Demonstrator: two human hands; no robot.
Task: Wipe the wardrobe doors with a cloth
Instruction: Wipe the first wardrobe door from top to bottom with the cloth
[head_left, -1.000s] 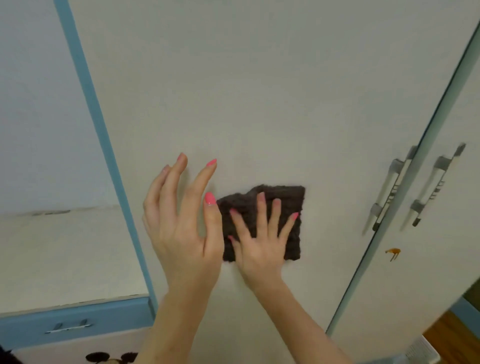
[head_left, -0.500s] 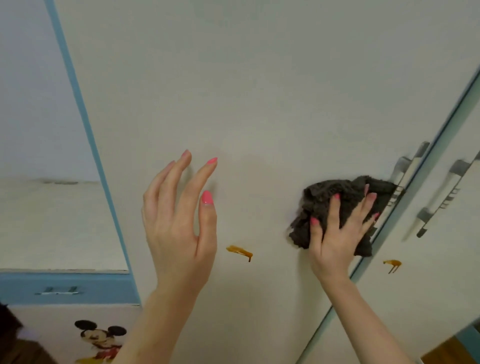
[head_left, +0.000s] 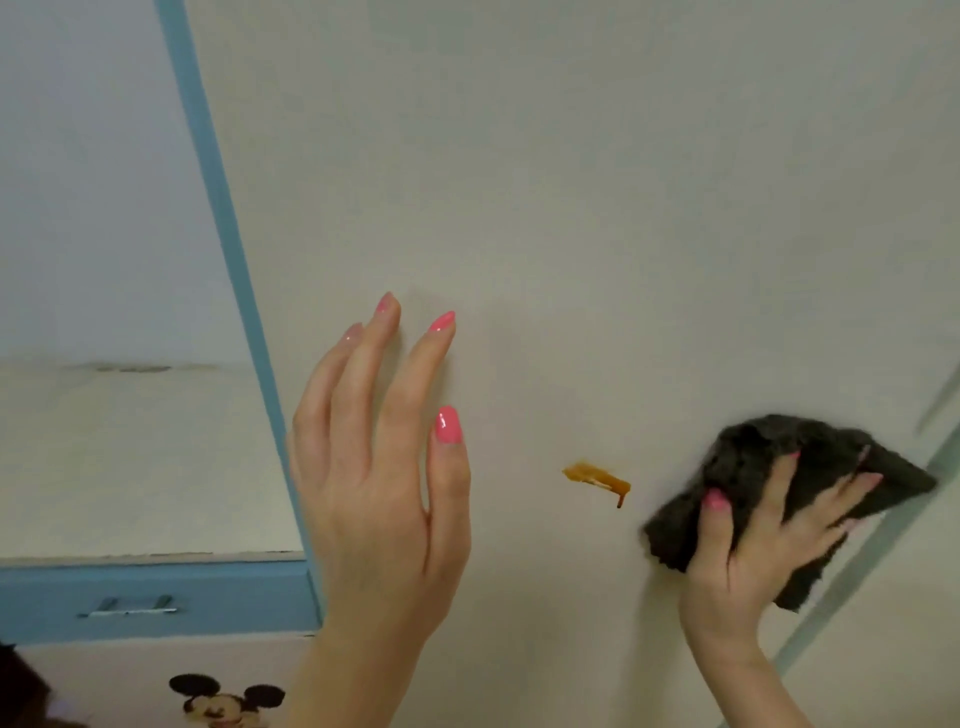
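Note:
A cream wardrobe door (head_left: 571, 208) fills most of the view. My right hand (head_left: 748, 561) presses a dark grey cloth (head_left: 769, 467) flat against the door near its right edge. An orange-brown smear (head_left: 597, 477) sits on the door just left of the cloth, apart from it. My left hand (head_left: 379, 493) is raised in front of the door, fingers spread and holding nothing; whether it touches the door is unclear.
A blue vertical trim (head_left: 218, 218) bounds the door on the left. Beyond it lies a low cream top surface (head_left: 135, 462) with a blue drawer front and metal handle (head_left: 130, 608). A cartoon mouse sticker (head_left: 223, 699) sits below. A grey-green strip (head_left: 857, 561) borders the door's right edge.
My right hand has swept the cloth from the door's middle to its right edge, uncovering the orange smear. The view has shifted right, so the door handles have left the frame. My left hand stays raised.

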